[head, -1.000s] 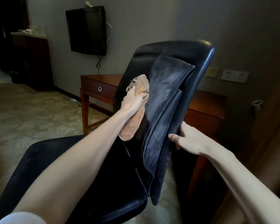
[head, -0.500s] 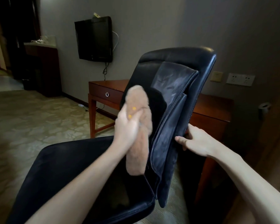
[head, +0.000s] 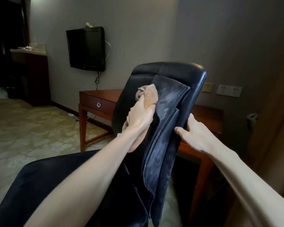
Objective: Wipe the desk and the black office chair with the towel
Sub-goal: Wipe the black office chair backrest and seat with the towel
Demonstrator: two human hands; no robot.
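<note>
Your left hand (head: pixel 138 117) has its fingers curled tight round the tan towel (head: pixel 150 95) and presses it flat against the front of the black office chair (head: pixel 170 76), high on the backrest; the towel's bunched top pokes out above your knuckles, and its loose end hangs down under your wrist. Just right of the towel, the backrest's padded panel shows pale, dusty streaks. Your right hand (head: pixel 193 136) grips the right edge of the backrest about halfway up; the thumb lies across the front, while the fingers go behind the edge and are hidden, so they seem wrapped round it, though you cannot see that for sure. The chair's seat (head: pixel 56 177) spreads dark below your left forearm. The reddish wooden desk (head: pixel 95 95) stands behind the chair against the wall, its drawer with a ring pull facing you; a television (head: pixel 86 48) hangs on the wall above its left end, and wall sockets (head: pixel 229 90) sit to the right of the backrest.
</note>
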